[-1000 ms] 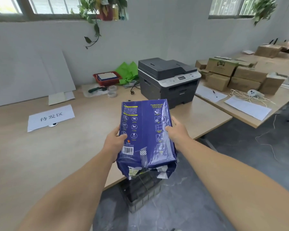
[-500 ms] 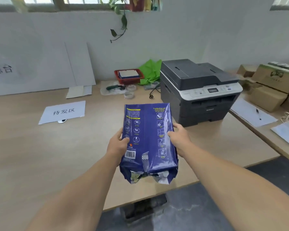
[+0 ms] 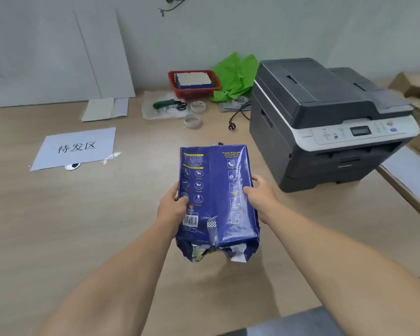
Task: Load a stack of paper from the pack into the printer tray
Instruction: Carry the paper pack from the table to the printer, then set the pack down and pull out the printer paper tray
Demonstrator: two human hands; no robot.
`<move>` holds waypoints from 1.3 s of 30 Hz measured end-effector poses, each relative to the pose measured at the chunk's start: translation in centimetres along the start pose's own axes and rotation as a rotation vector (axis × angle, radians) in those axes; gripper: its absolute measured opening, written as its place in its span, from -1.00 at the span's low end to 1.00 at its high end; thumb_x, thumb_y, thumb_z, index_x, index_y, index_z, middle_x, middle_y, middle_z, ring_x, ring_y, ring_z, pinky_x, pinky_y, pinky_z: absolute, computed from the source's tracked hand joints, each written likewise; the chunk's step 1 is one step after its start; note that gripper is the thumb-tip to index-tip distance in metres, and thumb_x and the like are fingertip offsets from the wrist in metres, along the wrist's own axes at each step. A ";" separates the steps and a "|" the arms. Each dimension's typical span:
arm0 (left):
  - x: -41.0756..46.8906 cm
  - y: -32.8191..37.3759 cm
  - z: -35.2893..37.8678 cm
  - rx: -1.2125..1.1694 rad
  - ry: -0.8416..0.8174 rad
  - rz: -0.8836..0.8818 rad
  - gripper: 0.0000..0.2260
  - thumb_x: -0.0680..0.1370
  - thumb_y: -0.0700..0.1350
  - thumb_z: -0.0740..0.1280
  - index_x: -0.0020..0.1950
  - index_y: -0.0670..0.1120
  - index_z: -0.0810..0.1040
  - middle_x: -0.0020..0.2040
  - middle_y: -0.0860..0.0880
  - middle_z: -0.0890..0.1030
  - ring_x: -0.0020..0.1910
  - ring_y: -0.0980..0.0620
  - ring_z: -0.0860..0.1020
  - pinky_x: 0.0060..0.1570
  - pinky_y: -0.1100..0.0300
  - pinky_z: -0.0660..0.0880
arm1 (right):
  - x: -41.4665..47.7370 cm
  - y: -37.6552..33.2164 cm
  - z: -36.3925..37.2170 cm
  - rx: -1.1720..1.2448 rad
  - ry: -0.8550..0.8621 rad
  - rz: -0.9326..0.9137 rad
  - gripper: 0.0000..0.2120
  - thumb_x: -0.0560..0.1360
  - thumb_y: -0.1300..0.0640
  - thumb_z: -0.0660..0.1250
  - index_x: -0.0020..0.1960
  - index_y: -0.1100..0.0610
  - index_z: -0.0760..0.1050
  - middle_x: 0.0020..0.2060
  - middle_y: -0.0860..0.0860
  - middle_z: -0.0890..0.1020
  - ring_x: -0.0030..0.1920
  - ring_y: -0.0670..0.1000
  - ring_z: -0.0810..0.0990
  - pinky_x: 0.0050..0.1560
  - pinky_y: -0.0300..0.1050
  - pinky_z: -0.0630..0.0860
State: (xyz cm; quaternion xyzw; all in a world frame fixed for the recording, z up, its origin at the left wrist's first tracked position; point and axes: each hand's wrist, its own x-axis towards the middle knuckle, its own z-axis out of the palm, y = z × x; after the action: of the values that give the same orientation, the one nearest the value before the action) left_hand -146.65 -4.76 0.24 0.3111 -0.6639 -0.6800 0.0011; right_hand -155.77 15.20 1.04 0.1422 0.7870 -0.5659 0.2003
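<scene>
Right now both sets of fingers are curled shut on the pack: the left hand [image 3: 171, 209] clamps its left long edge, thumb on the printed face near the barcode, and the right hand [image 3: 261, 192] pinches the opposite edge a little farther up. Between them the blue paper pack [image 3: 216, 197] is held above the wooden table [image 3: 83, 226], not resting on it. Its long axis runs straight away from the person — the torn, crumpled end hangs nearest the body, the closed end points toward the wall.

Outward from there, the printer [image 3: 325, 122] sits on the table ahead and to the right, well apart from the pack, with its front facing right of the camera. The tray [image 3: 349, 174], low on that front, looks closed. So the right hand is the nearer one — I judge it the likelier to let go and pull the tray, while the left supports the pack or sets it down first.
</scene>
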 end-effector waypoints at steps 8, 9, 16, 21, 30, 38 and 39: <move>5.0 -2.2 -0.4 0.087 0.089 -0.072 -0.57 0.49 -0.19 0.21 0.17 0.31 0.54 -0.06 -0.02 0.74 -0.16 -0.10 0.72 -0.07 -0.16 0.65 | 5.3 -0.4 3.1 -0.018 -0.102 0.095 -0.59 0.50 0.22 0.25 0.29 -0.10 0.38 -0.02 0.09 0.69 -0.12 0.18 0.73 -0.08 0.27 0.67; 5.4 -2.5 -0.6 0.093 0.105 -0.083 -0.56 0.48 -0.19 0.21 0.19 0.30 0.54 -0.07 -0.01 0.74 -0.16 -0.09 0.72 -0.07 -0.15 0.65 | 5.9 -0.3 3.6 -0.027 -0.115 0.096 -0.56 0.48 0.22 0.25 0.31 -0.09 0.39 -0.01 0.09 0.69 -0.11 0.18 0.73 -0.08 0.27 0.66; 7.6 -3.8 -0.3 0.086 0.169 -0.194 -0.55 0.52 -0.29 0.24 0.35 0.07 0.40 0.01 -0.13 0.70 -0.16 -0.17 0.70 -0.08 -0.13 0.64 | 9.3 2.7 5.1 -0.134 -0.151 0.107 -0.44 0.37 0.22 0.26 0.33 -0.14 0.42 -0.02 0.02 0.71 -0.09 0.15 0.72 -0.05 0.16 0.68; 8.3 -3.4 -0.5 0.383 0.217 -0.311 -0.57 0.48 -0.16 0.27 0.35 0.01 0.35 0.06 -0.08 0.65 -0.02 -0.14 0.64 0.00 0.01 0.58 | 9.6 3.0 4.9 -0.169 -0.142 0.100 -0.43 0.43 0.24 0.25 0.41 -0.11 0.39 0.09 0.04 0.67 -0.01 0.14 0.69 0.05 0.11 0.65; 8.1 0.8 2.8 0.601 0.253 0.025 -0.63 0.55 -0.14 0.25 0.37 -0.10 0.47 0.27 -0.10 0.57 0.17 -0.17 0.57 0.14 0.00 0.51 | 6.0 1.7 -0.9 -0.300 -0.024 0.013 -0.52 0.57 0.07 0.27 0.48 0.08 0.35 0.30 0.12 0.52 0.18 0.09 0.53 0.11 -0.17 0.39; 4.2 2.4 13.6 0.458 0.059 0.078 -0.66 0.56 -0.10 0.25 0.34 -0.07 0.50 0.24 -0.02 0.59 0.11 -0.10 0.56 -0.07 0.11 0.51 | 2.1 1.5 -12.4 -0.132 0.148 0.062 -0.76 0.57 0.13 0.26 0.21 0.14 0.53 0.02 0.04 0.56 0.01 0.09 0.51 0.17 0.05 0.55; 3.6 2.5 15.3 0.463 0.029 0.084 -0.66 0.56 -0.09 0.25 0.34 -0.07 0.50 0.23 -0.03 0.60 0.12 -0.09 0.55 -0.04 0.12 0.49 | 1.7 1.5 -14.0 -0.119 0.162 0.064 -0.77 0.57 0.13 0.25 0.20 0.13 0.53 -0.02 0.03 0.56 -0.01 0.09 0.51 0.08 0.02 0.54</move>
State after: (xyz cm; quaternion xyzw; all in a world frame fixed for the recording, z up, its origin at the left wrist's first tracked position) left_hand -157.11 7.26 -0.14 0.2847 -0.8145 -0.5044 -0.0325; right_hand -158.81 28.95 2.89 0.2003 0.8278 -0.4983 0.1620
